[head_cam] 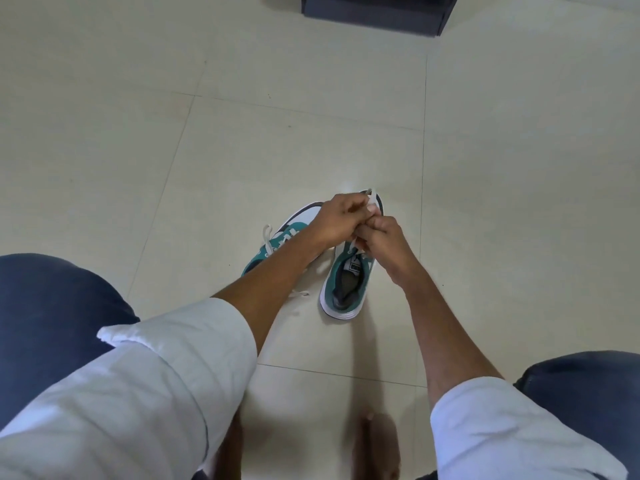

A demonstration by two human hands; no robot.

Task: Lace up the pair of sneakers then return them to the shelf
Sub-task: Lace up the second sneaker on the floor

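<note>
Two green and white sneakers stand side by side on the pale tiled floor. The right sneaker [346, 289] points away from me with its heel opening towards me. The left sneaker [294, 230] lies partly under my left forearm, with loose white lace ends [267, 237] beside it. My left hand [332, 220] and my right hand [381, 240] meet over the right sneaker's tongue. Both pinch its white lace [370, 199], which sticks up from my left fingers.
A dark box-like piece of furniture [374, 12] stands on the floor at the far top edge. My knees in blue trousers [52, 306] flank the scene, and bare feet [379, 445] show at the bottom.
</note>
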